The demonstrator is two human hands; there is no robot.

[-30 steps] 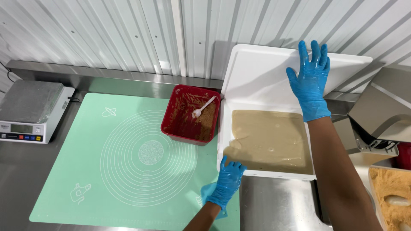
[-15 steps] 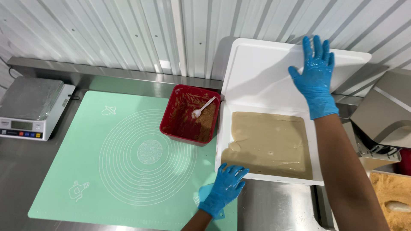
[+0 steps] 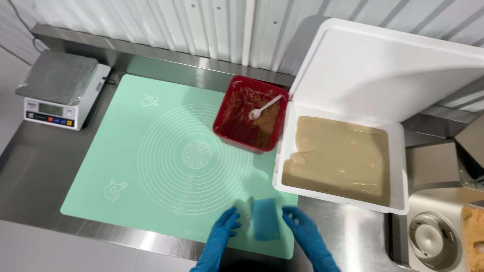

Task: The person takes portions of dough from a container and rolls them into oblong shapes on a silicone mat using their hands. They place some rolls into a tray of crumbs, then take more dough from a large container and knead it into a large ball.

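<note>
- Both gloved hands have come down from the white box (image 3: 398, 204) to the near edge of the worktop (image 3: 348, 231); the box lid is now standing open unaided.
- Left hand (image 3: 218, 239) and right hand (image 3: 307, 236) are flanking a blue scraper (image 3: 265, 218) lying on the green mat (image 3: 151, 151); each grip is open, fingers just beside it, holding nothing.
- Tan dough is filling the box at right.
- A red tub (image 3: 250, 115) with a white spoon (image 3: 264, 107) is sitting far of the scraper; a scale (image 3: 63, 88) is standing far left.
</note>
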